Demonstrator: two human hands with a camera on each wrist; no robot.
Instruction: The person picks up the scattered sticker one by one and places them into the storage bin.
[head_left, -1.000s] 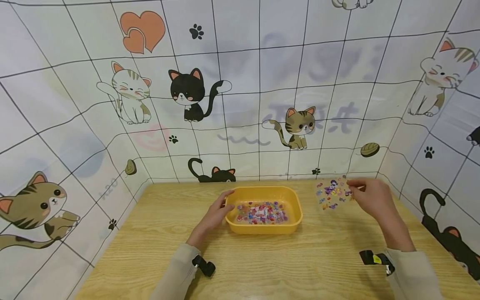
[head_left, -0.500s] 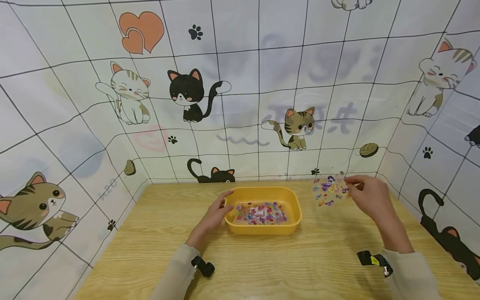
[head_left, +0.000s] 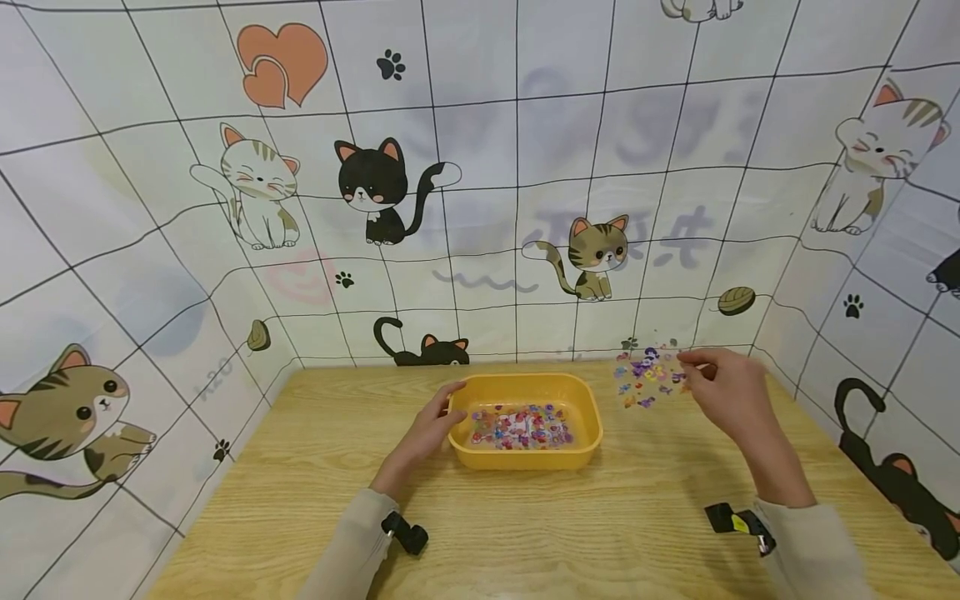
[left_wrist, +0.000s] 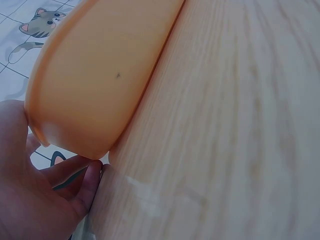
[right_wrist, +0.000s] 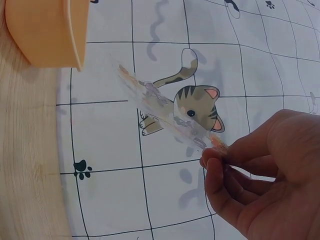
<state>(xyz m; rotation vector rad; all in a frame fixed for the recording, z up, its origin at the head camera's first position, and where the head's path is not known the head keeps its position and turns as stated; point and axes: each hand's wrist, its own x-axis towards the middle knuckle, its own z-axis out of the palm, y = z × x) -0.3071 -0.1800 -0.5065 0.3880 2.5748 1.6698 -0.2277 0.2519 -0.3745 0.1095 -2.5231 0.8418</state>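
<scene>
A yellow plastic tray (head_left: 525, 460) sits on the table, with colourful sticker sheets (head_left: 521, 427) lying flat inside. My left hand (head_left: 427, 427) grips its left end; in the left wrist view, the thumb is at the rim and the fingers of the hand (left_wrist: 37, 195) curl against the outer wall of the tray (left_wrist: 100, 75). Off to the tray's right, my right hand (head_left: 731, 393) pinches a clear sticker sheet (head_left: 648, 375) by its right edge, between thumb and fingers. The right wrist view catches that sheet (right_wrist: 167, 112) nearly edge-on, raised off the table.
The wooden table (head_left: 525, 533) backs onto a wall covering (head_left: 487, 233) printed with cats and grid lines, and similar sides rise left and right. Black straps with small devices circle both wrists, such as the left wrist device (head_left: 405, 533).
My right hand has moved slightly left and up with the sticker sheet, bringing it nearer the tray. The left hand and the tray stay in place.
</scene>
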